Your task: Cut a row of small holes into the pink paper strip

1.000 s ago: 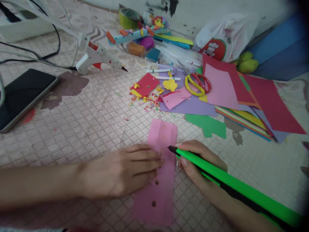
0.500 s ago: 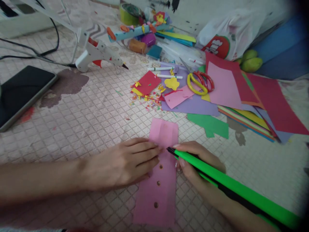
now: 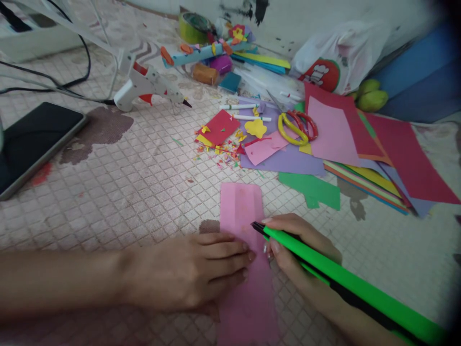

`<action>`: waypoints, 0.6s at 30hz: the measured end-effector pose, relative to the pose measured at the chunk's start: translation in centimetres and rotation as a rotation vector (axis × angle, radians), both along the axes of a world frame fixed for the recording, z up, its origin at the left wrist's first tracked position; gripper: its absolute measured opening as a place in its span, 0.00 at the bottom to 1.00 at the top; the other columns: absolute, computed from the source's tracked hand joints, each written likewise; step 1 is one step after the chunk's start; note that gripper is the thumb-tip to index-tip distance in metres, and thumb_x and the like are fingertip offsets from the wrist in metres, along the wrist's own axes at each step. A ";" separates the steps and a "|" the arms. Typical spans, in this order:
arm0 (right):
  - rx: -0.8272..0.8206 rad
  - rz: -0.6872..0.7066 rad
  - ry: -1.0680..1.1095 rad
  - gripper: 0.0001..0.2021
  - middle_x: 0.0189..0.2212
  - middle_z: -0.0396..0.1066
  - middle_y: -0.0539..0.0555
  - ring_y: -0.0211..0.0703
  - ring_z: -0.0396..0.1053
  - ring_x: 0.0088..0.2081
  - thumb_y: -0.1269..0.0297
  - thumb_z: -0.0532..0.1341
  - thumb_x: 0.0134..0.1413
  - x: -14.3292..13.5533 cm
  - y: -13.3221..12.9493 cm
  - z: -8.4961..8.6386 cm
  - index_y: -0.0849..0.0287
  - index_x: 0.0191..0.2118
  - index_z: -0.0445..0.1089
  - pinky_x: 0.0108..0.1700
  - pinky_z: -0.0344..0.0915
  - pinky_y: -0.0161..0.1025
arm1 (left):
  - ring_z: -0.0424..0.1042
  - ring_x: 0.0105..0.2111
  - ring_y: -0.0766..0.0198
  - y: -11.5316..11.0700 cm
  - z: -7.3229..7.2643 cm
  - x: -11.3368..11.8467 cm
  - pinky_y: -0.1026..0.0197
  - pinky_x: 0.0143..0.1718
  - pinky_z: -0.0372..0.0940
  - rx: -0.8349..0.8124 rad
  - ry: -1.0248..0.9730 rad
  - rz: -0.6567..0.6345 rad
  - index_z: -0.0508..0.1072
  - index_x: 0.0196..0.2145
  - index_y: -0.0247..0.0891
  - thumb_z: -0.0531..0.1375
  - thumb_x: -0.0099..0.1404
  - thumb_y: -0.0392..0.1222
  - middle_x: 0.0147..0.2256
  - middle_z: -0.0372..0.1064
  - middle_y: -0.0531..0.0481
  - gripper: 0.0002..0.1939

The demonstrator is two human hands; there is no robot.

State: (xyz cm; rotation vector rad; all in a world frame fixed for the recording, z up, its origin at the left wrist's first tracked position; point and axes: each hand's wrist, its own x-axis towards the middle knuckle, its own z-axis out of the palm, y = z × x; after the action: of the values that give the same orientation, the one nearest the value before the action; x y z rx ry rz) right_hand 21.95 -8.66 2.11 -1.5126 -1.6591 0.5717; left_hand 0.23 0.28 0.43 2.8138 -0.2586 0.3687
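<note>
While your left hand [image 3: 173, 271] lies flat on the pink strip [image 3: 252, 293] with fingers extended together, your right hand [image 3: 317, 238] grips the green tool [image 3: 345, 278] close behind its dark tip. Compared with half a second earlier, the left hand sits lower in view, nearer you, leaving more of the strip's upper part exposed. The strip lies on the patterned tablecloth [image 3: 151, 192], below the green paper scrap [image 3: 311, 190]. Its lower end has swung to the right and now runs out at the bottom of view; that edge showed before. The three dark spots seen then are out of sight. A dark patch [image 3: 209, 226] of cloth is now exposed beside the strip. The tool's tip remains over the strip's right side; contact cannot be determined.
</note>
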 end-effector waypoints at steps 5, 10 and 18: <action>0.101 -0.008 -0.029 0.13 0.33 0.75 0.51 0.40 0.75 0.33 0.77 0.57 0.53 -0.1 0.2 -0.2 0.53 0.41 0.71 0.33 0.74 0.38 | 0.60 0.62 0.56 -0.8 -0.1 0.2 0.56 0.62 0.58 0.061 0.008 0.049 0.67 0.58 0.29 0.50 0.74 0.45 0.62 0.59 0.41 0.22; 0.107 0.016 -0.032 0.13 0.34 0.76 0.52 0.39 0.75 0.33 0.76 0.57 0.54 0.0 0.3 -0.1 0.54 0.42 0.72 0.33 0.74 0.36 | 0.54 0.64 0.52 -0.8 -0.2 0.2 0.51 0.65 0.53 0.073 0.010 0.035 0.65 0.59 0.29 0.49 0.74 0.48 0.63 0.56 0.39 0.24; 0.126 0.046 -0.017 0.13 0.33 0.76 0.52 0.41 0.75 0.35 0.77 0.59 0.53 0.0 0.5 -0.7 0.54 0.41 0.72 0.34 0.74 0.38 | 0.55 0.64 0.52 -0.9 -0.2 0.2 0.51 0.65 0.53 0.049 0.048 0.053 0.66 0.59 0.32 0.51 0.73 0.47 0.63 0.56 0.39 0.23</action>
State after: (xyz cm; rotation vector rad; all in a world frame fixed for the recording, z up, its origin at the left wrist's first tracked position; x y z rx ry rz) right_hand 21.94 -8.12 1.42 -1.3952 -1.7144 0.4705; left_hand 0.43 -0.59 0.22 2.8786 -0.1853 0.3093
